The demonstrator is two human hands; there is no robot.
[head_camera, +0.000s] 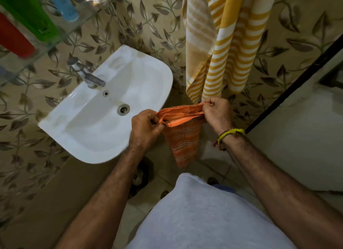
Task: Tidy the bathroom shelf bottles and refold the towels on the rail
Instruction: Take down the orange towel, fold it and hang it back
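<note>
Left hand (145,127) and right hand (217,112) each pinch one end of the orange towel (182,137), top edge stretched between them, remainder hanging to a point. Yellow striped towel (222,44) hangs at 12 o'clock from the hands. Sink (104,107) at 9 o'clock. Bottles (27,16) on glass shelf (55,38) at 10 o'clock.

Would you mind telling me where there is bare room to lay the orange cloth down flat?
The sink rim right of the tap is bare, and so is its bowl. The glass shelf is crowded with bottles. Both hands, left hand and right hand, pinch the orange cloth.
</note>
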